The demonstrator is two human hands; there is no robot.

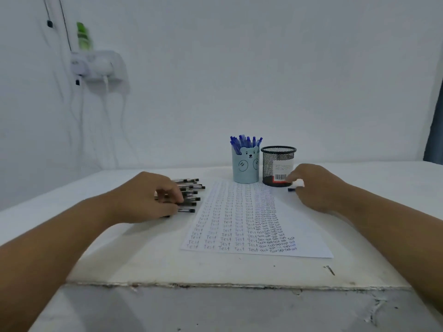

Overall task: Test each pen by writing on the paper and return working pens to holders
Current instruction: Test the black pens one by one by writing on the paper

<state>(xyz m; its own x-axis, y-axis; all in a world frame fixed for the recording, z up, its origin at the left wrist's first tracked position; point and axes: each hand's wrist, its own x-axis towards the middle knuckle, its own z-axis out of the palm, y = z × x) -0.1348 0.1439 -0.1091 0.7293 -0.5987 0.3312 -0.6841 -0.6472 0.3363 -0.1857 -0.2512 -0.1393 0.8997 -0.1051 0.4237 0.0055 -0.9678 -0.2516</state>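
Looking left first, we see a socket [99, 65] on the wall [263, 68] with cords hanging from it. On the table [215, 269], our left hand [148, 197] lies over a pile of black pens [190, 195], its fingers curled down onto them; whether they pinch one pen we cannot tell. Just beside the pile lies the paper [251, 224], covered in rows of the word "Test". Behind its far edge stands a blue cup [245, 167] with a bear face, full of blue pens [245, 143]. Touching it on the right is a black mesh cup [278, 166]; what it holds, we cannot see. Our right hand [318, 188] rests near the mesh cup, its fingers curled round a white pen [296, 184] whose dark tip points left.
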